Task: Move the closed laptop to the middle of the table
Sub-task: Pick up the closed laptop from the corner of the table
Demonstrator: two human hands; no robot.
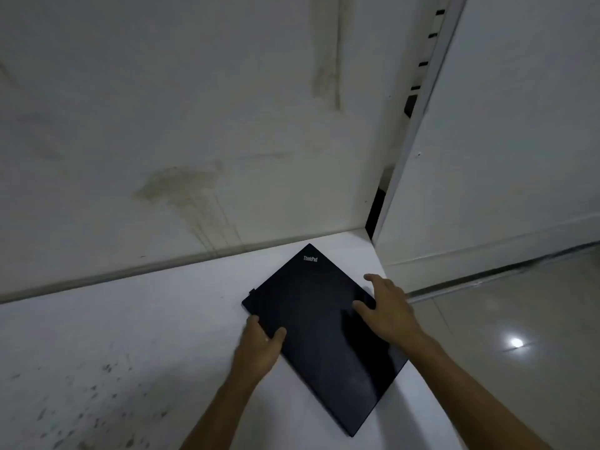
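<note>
Lying closed and turned diagonally at the right end of the white table (130, 336), near the stained wall (194, 125), with one corner jutting past the table's right edge: black laptop (321, 323). Gripping its left edge, thumb on the lid: left hand (259, 347). Resting on the lid's right side, fingers spread apart: right hand (388, 308).

The left hand (259, 347) is motion-blurred, its fingers tucked under the laptop (324, 329); both forearms run off the bottom of the frame.
</note>
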